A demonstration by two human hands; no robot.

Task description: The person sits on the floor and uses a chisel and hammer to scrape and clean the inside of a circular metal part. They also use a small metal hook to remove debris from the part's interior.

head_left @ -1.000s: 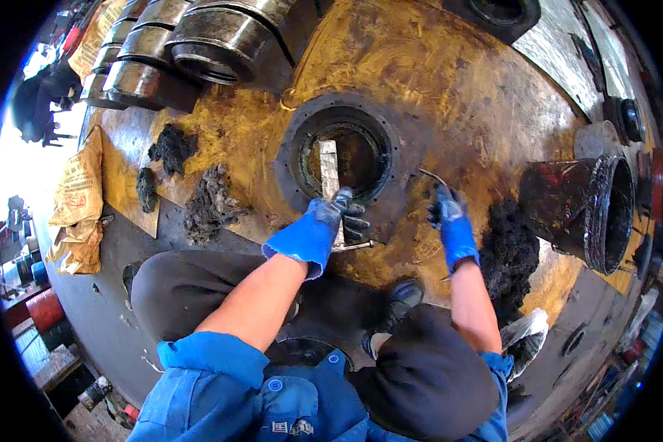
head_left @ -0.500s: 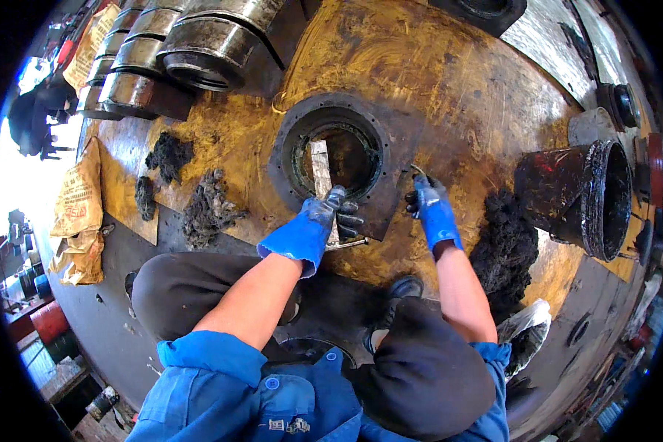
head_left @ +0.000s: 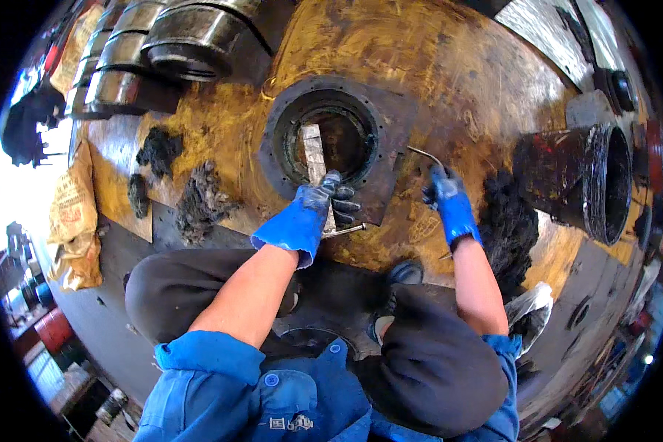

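Note:
In the middle lies a dark round metal housing (head_left: 270, 151) with a wide flange and bolt holes. A flat, worn pale metal bar (head_left: 313, 151) reaches into its opening, and my left hand (head_left: 328, 200), in a blue-cuffed glove, is closed around the bar's near part. Just below that hand, a thin metal rod (head_left: 346, 231) with a small head lies crosswise. To the right of the housing, my right hand (head_left: 445, 193), gloved alike, is closed on a thin bent metal rod (head_left: 424, 154). Its tip points toward the housing, clear of it.
Clumps of dark fibrous waste (head_left: 202, 200) lie on the left, with a bigger heap (head_left: 507, 228) on the right. A grimy bucket (head_left: 556, 173) rests on its side at right. Metal cylinders (head_left: 199, 44) stand far left, near a crumpled yellow sack (head_left: 75, 210).
My right hand has moved right, away from the housing, and more of the bent rod now shows. The left hand keeps its hold on the bar. The view has shifted slightly.

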